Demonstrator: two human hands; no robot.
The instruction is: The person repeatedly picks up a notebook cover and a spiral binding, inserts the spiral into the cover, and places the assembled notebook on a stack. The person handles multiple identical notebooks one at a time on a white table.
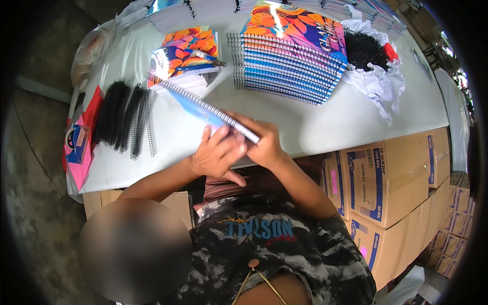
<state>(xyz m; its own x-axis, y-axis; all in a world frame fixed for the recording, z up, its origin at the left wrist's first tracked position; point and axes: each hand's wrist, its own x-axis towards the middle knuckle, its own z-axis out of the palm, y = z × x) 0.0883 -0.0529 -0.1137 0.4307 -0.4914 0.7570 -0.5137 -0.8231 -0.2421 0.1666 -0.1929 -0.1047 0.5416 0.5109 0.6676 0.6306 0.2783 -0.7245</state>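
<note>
- White and smooth, the surface (325, 122) carries everything; its near edge runs just above the person's lap.
- A spiral notebook (203, 104) is held tilted over the near part of the surface, its wire-bound edge turned up and running from upper left down to the hands.
- The left hand (216, 152) has its fingers (231, 134) curled together against the lower end of the notebook, thumb pointing down toward the lap.
- The right hand (264, 145) clamps the same end from the other side, fingers closed over the wire binding.
- Left of the hands, well apart from them, lies a heap of black wire coils (119, 117), ribbed and springy, with a few loose silvery ones at its right side.
- Further left, at the surface's edge, sit red and pink sheets (84, 152) with a small blue tape dispenser (76, 140) on top.
- Behind the notebook rests a short pile of notebooks (185, 53) with glossy orange-and-purple covers and a pen lying across it.
- A taller slanted stack of bound notebooks (292, 63) stands to the right, blue edges stepped like stairs.
- Beside that stack, crumpled white paper (381, 84) holds a tangle of black coil scraps (363, 48).
- Brown cardboard boxes (389, 178) are piled under and beside the surface on the right.
</note>
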